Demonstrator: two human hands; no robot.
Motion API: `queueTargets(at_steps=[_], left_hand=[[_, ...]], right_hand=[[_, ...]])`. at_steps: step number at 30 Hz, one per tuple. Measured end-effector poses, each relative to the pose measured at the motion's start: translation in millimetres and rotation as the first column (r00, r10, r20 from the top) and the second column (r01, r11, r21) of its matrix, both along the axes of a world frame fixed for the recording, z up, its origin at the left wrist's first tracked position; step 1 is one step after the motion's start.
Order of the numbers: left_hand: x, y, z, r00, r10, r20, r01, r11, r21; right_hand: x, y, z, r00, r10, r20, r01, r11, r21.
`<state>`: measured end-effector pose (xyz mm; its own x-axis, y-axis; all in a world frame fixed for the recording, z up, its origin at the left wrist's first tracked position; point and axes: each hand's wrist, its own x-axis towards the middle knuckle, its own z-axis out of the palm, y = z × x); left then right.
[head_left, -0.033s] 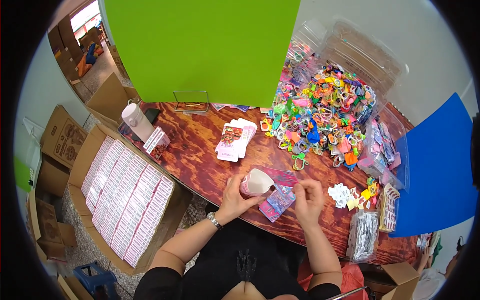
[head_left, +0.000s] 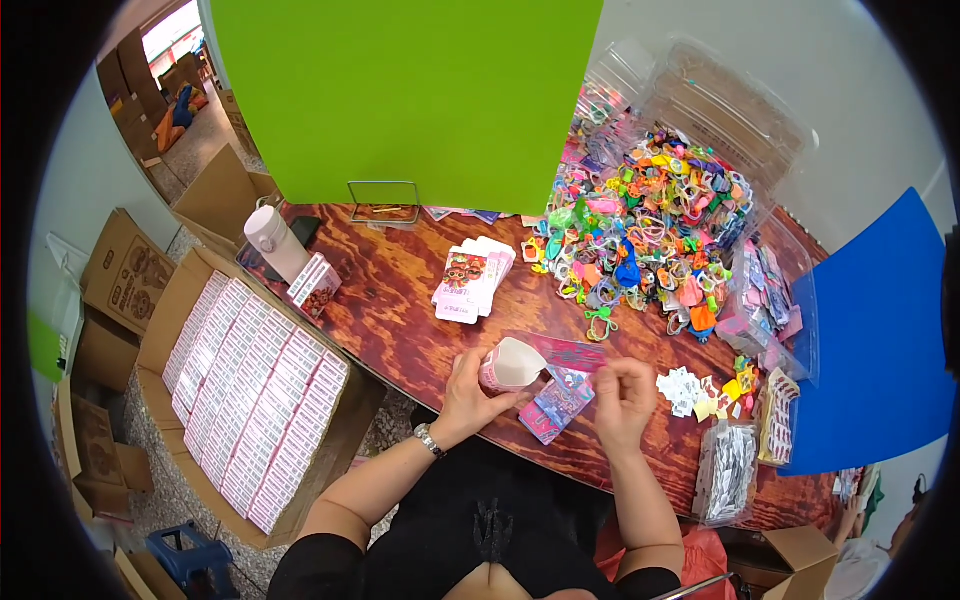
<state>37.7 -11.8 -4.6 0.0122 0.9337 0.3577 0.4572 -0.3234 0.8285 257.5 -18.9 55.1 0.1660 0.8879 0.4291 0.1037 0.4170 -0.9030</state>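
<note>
While the left hand clasps the small pink-and-white carton over the near part of the table, its open end faces up and toward the right hand. Right thumb and index look pinched on the right end of a pink printed film packet, other fingers curled; exact contact partly hidden. Blue-purple printed packet sits between the hands, just below the carton mouth.

Handling, my read: carton is light, thin card, stiff along the folds, easy to crush. Hold by the side walls, low, keep fingers off the mouth. Film packet looks floppy and slick; pinch it by an end or edge.

Pose: both forearms come in from the near side, elbows out. Left wrist, with a metal watch, angles inward, thumb along the carton's near side. Right hand is raised, fingertips turned in toward the carton.

Beyond the hands: stack of flat printed cartons, then the heap of colourful plastic trinkets, with the green panel behind.
</note>
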Motion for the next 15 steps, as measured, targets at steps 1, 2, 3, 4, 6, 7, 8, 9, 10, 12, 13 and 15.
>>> queueTargets(at_steps=[1,2,3,4,6,7,8,9,10,12,13,15], left_hand=[[-0.9,0.5,0.6,1.000,0.005,0.000,-0.005,1.000,0.000],[-0.6,0.8,1.8,1.000,0.000,0.000,0.000,1.000,-0.029],[-0.3,1.0,2.8,1.000,-0.006,0.000,0.006,0.998,-0.057],[0.4,0.3,3.0,1.000,-0.009,0.002,0.009,0.998,-0.057],[2.4,-0.7,2.5,0.999,-0.004,0.037,0.010,0.986,-0.168],[1.9,0.2,1.5,0.999,-0.010,0.040,0.017,0.986,-0.166],[0.8,1.2,0.1,0.999,-0.001,0.048,0.010,0.984,-0.177],[-0.5,1.8,-0.4,0.998,0.007,0.055,0.004,0.982,-0.187],[-2.7,-0.8,0.1,0.998,0.000,0.060,0.011,0.983,-0.185],[-6.0,-7.0,7.4,0.997,0.036,-0.075,-0.038,0.999,-0.035],[-4.9,-6.5,4.3,0.997,0.017,-0.081,-0.019,0.999,-0.027],[-6.1,-7.4,6.4,0.995,0.012,-0.098,-0.013,1.000,-0.009]], right_hand=[[-1.2,0.6,4.3,0.994,-0.030,-0.103,0.031,1.000,0.000],[-2.8,2.2,5.0,0.994,-0.032,-0.102,0.032,0.999,0.000],[-4.1,3.4,5.3,0.996,0.001,-0.091,-0.001,1.000,0.002],[-5.4,3.6,5.2,0.996,0.032,-0.079,-0.032,0.999,0.005],[-6.6,1.9,1.3,1.000,0.026,-0.008,-0.027,0.999,-0.031],[-4.5,2.4,-4.3,0.985,0.012,0.170,-0.017,1.000,0.023],[-3.4,3.0,-2.8,0.939,-0.010,0.344,-0.018,0.997,0.077],[-3.7,2.3,-0.7,0.909,-0.061,0.413,0.015,0.993,0.114],[-6.0,2.6,1.8,0.906,-0.067,0.417,0.020,0.993,0.116],[-14.3,5.3,13.2,0.840,-0.131,0.526,-0.067,0.938,0.340],[-12.9,4.8,9.2,0.852,-0.112,0.512,-0.078,0.939,0.336],[-12.1,5.2,9.4,0.830,-0.111,0.546,-0.112,0.927,0.359]])
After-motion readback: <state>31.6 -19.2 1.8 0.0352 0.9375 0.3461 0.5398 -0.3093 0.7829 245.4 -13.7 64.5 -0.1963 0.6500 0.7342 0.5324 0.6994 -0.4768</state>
